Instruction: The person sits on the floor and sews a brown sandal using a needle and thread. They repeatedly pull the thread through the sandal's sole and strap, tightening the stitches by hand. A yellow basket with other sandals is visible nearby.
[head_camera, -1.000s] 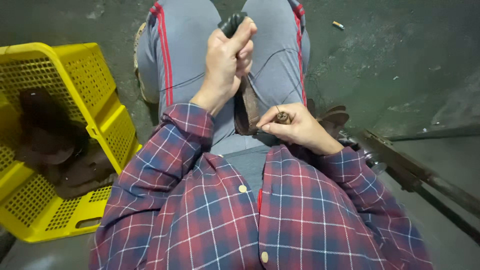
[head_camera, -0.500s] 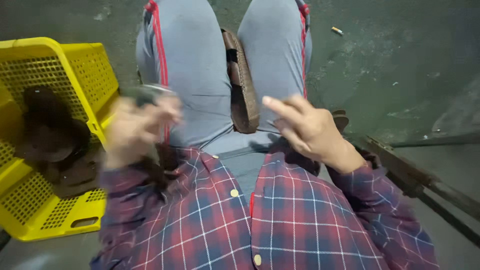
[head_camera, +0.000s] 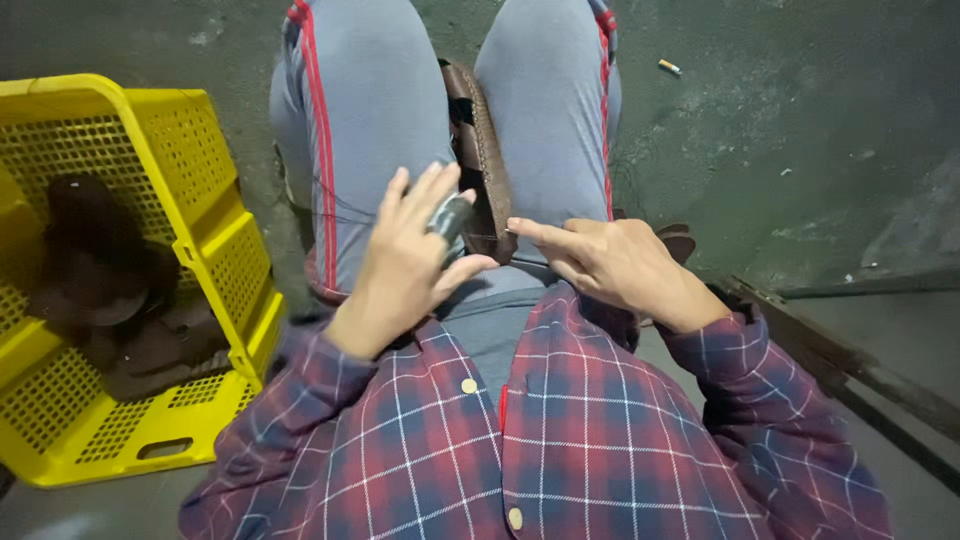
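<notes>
Seated, knees apart, looking down at lap. Left hand (head_camera: 405, 265) resting on left thigh, fingers loosely spread, small dark grey cylinder (head_camera: 449, 217) pinched between fingers and thumb; grip on it light, not a full fist. Right hand (head_camera: 610, 265) just beside, half open, index finger pointing left toward brown leather piece (head_camera: 480, 150); holding nothing visible, fingertip near the leather's lower end, contact unclear. Leather piece wedged upright between the thighs, long edge running away from the body, lower end just beside the cylinder. Grey trousers with red side stripes, red-blue plaid shirt. Yellow perforated crate (head_camera: 215, 255) on floor to the left, near left leg, with dark brown pieces (head_camera: 110, 290) piled inside. Dark metal bar (head_camera: 850, 360) on floor at right. Cigarette butt (head_camera: 669, 67) on concrete, well apart, upper right.
</notes>
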